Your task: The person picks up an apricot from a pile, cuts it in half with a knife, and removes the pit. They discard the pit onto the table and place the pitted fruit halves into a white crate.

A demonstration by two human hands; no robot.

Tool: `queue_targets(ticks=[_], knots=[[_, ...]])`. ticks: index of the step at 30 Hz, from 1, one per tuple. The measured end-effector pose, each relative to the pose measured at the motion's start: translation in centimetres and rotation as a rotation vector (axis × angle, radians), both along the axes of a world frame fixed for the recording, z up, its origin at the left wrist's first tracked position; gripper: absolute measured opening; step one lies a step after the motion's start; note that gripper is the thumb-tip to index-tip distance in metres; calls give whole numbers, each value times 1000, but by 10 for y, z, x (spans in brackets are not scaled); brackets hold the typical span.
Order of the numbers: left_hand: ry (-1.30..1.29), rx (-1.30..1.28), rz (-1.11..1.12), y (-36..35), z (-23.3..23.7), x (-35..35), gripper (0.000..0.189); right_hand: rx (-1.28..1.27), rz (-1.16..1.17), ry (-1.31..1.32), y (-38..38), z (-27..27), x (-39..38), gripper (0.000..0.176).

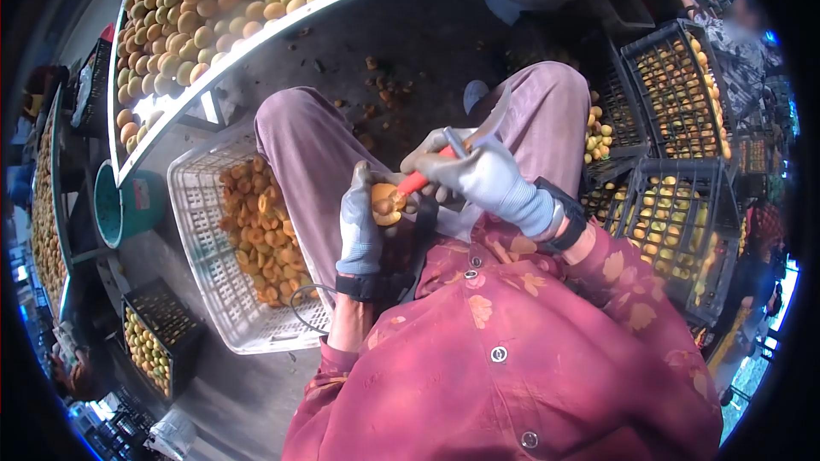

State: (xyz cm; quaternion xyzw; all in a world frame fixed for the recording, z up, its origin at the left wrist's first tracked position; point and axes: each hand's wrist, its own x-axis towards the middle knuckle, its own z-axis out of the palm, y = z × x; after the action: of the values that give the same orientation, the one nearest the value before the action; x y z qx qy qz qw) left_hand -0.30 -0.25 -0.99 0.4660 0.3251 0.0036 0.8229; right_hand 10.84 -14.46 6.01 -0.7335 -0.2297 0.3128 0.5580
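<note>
In front of my lap, my gloved left hand is closed around an opened orange fruit, whose cut flesh faces up. My gloved right hand grips a tool with a red part that reaches to the fruit. A grey metal piece sticks out above the fingers of that hand. Left of my knee, a white plastic basket holds many halved orange fruits.
A metal-edged table heaped with whole fruits spans the front. Black crates of fruit stand at the right, another at lower left. A teal bucket is beside the basket. A person is at the far right.
</note>
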Motion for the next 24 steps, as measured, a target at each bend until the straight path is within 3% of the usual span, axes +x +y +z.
queue_targets(ticks=[1,6,9,14,19,21,24], knots=[[3,3,0,1,2,-1,55,-18,-71,361,-1,4,6,19],[19,42,0,1,9,-1,55,52,-131,496,-2,-11,9,21],[-19,66,-16,3,9,-2,63,186,-184,500,-8,-28,7,22],[-39,42,44,0,7,0,59,246,-173,533,-11,-30,7,20],[36,32,35,0,6,5,56,-100,-34,130,3,2,5,18],[39,32,-16,2,8,0,54,-15,-41,443,3,-13,18,18],[77,34,2,3,4,-2,60,104,-59,544,-2,-28,16,20]])
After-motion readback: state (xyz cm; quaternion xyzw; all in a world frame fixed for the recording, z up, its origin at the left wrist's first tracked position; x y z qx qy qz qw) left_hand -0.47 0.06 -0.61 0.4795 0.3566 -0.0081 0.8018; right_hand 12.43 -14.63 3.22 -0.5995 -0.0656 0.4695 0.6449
